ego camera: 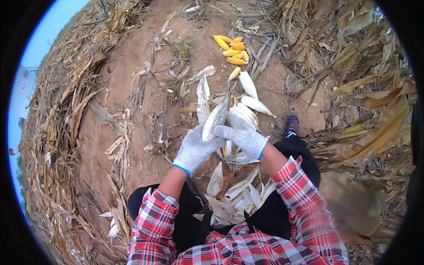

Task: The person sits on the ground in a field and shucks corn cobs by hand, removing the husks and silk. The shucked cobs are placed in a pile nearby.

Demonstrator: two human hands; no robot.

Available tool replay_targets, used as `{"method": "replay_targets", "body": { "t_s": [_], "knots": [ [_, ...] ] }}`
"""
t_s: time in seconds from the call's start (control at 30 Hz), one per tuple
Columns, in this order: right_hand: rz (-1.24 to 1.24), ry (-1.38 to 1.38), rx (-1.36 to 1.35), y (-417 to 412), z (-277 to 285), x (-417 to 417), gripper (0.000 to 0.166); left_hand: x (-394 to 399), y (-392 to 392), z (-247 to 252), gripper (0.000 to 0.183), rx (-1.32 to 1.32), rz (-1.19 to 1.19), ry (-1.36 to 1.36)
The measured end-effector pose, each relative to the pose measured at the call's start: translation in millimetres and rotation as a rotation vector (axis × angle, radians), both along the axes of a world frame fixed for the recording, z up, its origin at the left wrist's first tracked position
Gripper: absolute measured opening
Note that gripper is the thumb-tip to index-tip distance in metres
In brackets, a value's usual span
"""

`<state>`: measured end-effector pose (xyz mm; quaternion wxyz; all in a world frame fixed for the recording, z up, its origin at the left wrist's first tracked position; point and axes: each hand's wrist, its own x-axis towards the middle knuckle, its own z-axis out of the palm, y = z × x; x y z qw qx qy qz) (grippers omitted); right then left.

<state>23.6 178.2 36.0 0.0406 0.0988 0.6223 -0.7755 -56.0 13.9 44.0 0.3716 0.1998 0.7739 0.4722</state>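
Both of my hands wear whitish knit work gloves with blue cuffs. An ear of corn in its dry, grey-stained husk (216, 116) lies between them, its tip pointing away from me. My left hand (198, 145) grips it around the lower end, while the thumb of my right hand (241, 134) presses on its side; my right fingers are partly hidden behind it. Just beyond are several ears in pale husks (248, 85) and a small bare cob (235, 73). Farther off, a pile of husked yellow corn ears (233, 52) rests on the soil.
Loose dry husks (237, 198) lie between my legs. Dry corn stalks and leaves form a row at the left (66, 109) and a thick heap at the right (374, 126). My shoe (291, 126) stands on the reddish soil, with scattered leaf litter (165, 76) ahead.
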Motion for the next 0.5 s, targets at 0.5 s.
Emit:
{"method": "replay_targets", "body": {
  "t_s": [0.5],
  "knots": [
    [-0.100, 0.013, 0.074, 14, 4, -9, 0.036, 8, -4, 3, 0.045, 0.226, 0.053, -0.200]
  ]
}}
